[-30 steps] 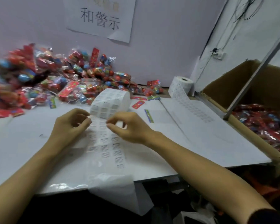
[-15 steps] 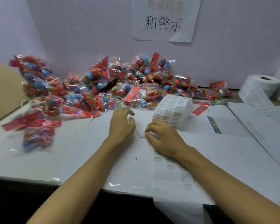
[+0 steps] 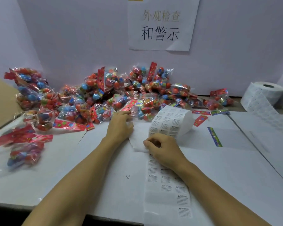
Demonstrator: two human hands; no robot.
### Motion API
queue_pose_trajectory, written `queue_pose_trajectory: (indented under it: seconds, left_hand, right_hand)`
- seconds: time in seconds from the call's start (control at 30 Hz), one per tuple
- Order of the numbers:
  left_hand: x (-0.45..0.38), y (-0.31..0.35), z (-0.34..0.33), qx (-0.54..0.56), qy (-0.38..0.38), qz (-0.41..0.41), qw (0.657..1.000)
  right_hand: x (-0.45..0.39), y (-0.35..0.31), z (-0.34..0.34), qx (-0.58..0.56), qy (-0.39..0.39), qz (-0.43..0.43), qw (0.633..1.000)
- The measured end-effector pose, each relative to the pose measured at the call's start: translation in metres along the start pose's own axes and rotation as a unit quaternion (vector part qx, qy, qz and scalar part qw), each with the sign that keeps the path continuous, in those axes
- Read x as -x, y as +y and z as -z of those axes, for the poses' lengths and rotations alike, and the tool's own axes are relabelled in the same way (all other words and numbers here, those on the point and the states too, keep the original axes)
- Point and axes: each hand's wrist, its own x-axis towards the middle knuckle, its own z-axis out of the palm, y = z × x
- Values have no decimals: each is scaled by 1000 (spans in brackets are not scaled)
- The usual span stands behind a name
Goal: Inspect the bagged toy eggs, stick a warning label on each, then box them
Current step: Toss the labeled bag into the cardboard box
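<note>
A heap of clear bags of red and blue toy eggs (image 3: 114, 93) lies along the back wall. A roll of white warning labels (image 3: 171, 123) stands in front of it, and its strip (image 3: 167, 191) runs toward me over the table edge. My left hand (image 3: 121, 126) reaches forward with its fingers stretched out, their tips touching a bag's red header card at the near edge of the heap. My right hand (image 3: 163, 149) has curled fingers and pinches the paper strip just below the roll.
One bag (image 3: 24, 154) lies apart at the left on the white table (image 3: 235, 168). A cardboard flap (image 3: 0, 103) rises at the far left. A second label roll (image 3: 265, 95) stands at the back right. Loose header cards (image 3: 201, 119) lie near the roll. A paper sign (image 3: 162, 25) hangs on the wall.
My view has swung left, away from the box of bags on the right. My left hand left the label strip and slid forward to the heap. My right hand stayed on the strip.
</note>
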Motion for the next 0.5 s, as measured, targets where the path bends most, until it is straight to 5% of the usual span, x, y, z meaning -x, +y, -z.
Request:
queue_pose_trajectory:
  seconds: [0.23, 0.37, 0.5]
  left_hand:
    - [36, 4, 31, 100, 161, -45, 981]
    - [61, 22, 47, 231, 150, -97, 956]
    - [69, 36, 58, 414, 95, -23, 905]
  right_hand:
    - [-4, 5, 2, -73, 4, -58, 996]
    - [-7, 0, 3, -145, 50, -66, 986]
    - [-5, -5, 6, -208, 42, -51, 976]
